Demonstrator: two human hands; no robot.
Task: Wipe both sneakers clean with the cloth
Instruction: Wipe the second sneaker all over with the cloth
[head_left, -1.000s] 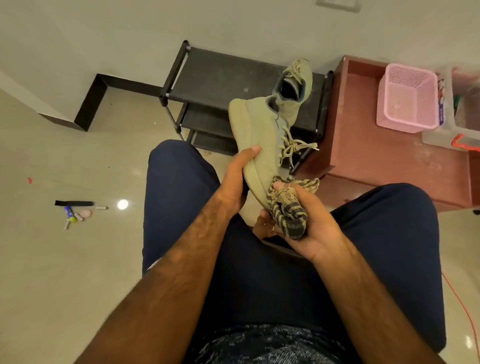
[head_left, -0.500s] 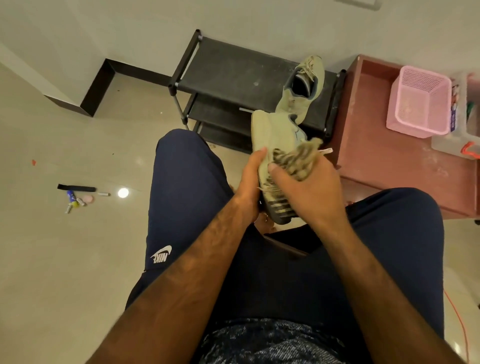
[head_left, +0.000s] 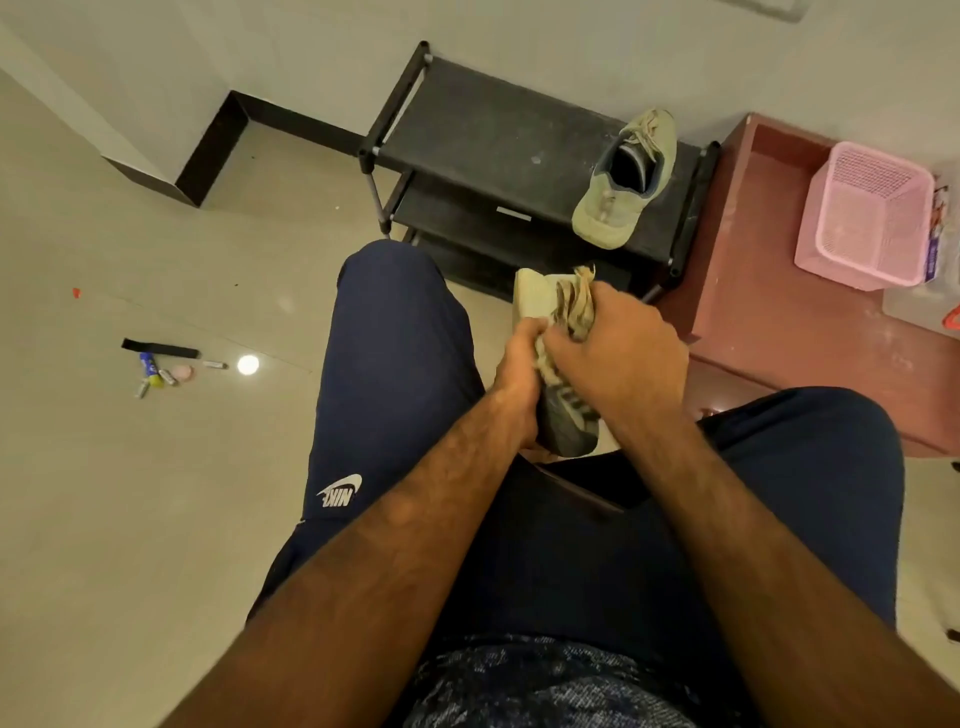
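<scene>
I sit with one olive-green sneaker (head_left: 532, 296) held between my knees, mostly covered by my hands. My left hand (head_left: 517, 369) grips its side. My right hand (head_left: 618, 353) holds a bunched striped cloth (head_left: 569, 410) and presses it against the sneaker's upper. Only the heel end of the shoe shows above my fingers. The second olive sneaker (head_left: 623, 182) stands alone on the top shelf of the black shoe rack (head_left: 493, 135), its opening facing up.
A reddish-brown low cabinet (head_left: 769, 312) stands right of the rack, with a pink plastic basket (head_left: 867, 213) on it. Small items, among them a black strip (head_left: 158, 348) and a glue stick (head_left: 148, 364), lie on the tiled floor at left.
The held sneaker has come down and closer to my lap. My right hand moved the cloth from the toe end up over the shoe's upper, covering most of it.
</scene>
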